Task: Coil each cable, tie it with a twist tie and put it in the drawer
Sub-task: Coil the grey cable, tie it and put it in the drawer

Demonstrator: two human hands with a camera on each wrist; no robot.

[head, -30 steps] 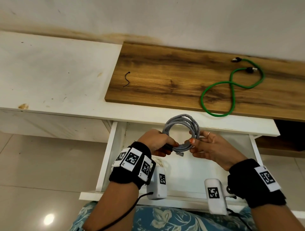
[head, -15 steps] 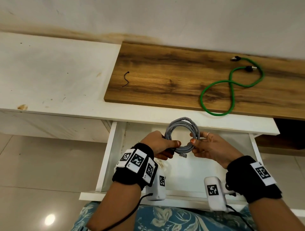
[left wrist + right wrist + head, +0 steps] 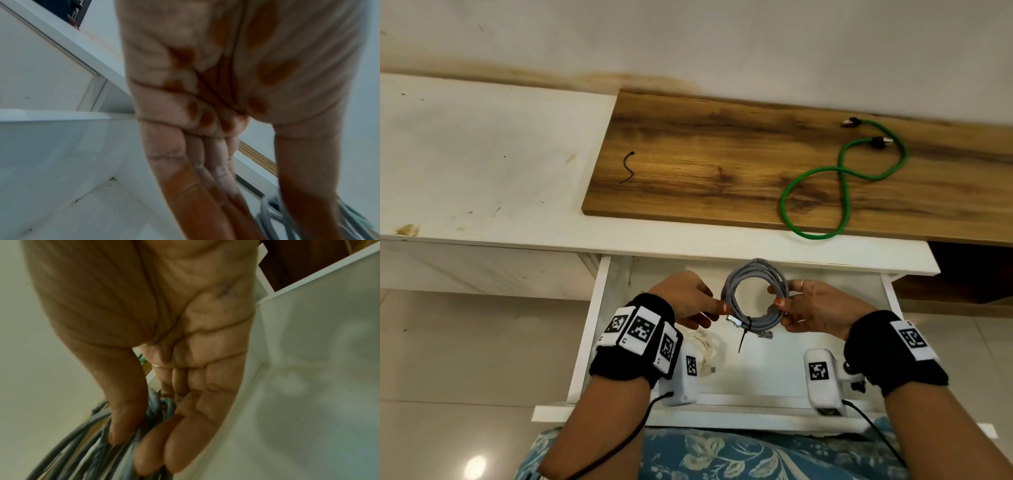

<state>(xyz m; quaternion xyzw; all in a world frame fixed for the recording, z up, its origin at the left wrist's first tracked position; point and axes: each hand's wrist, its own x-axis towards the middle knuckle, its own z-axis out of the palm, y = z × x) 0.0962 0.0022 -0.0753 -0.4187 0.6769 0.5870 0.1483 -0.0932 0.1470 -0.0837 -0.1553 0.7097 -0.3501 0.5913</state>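
Observation:
A grey cable wound into a coil hangs over the open white drawer, held between both hands. A black twist tie wraps its lower strands, one end dangling. My left hand pinches the coil's left side with thumb and fingers. My right hand grips the right side; in the right wrist view the thumb and fingers close on the grey strands. A green cable lies loose in a figure eight on the wooden board.
A spare black twist tie lies on the board's left part. A pale coiled cable rests in the drawer under my left wrist. The white desk top extends left, with the wall behind it.
My left hand slid from the coil's bottom to its left side, uncovering the black tie wrapped there. The coil now faces the camera more squarely.

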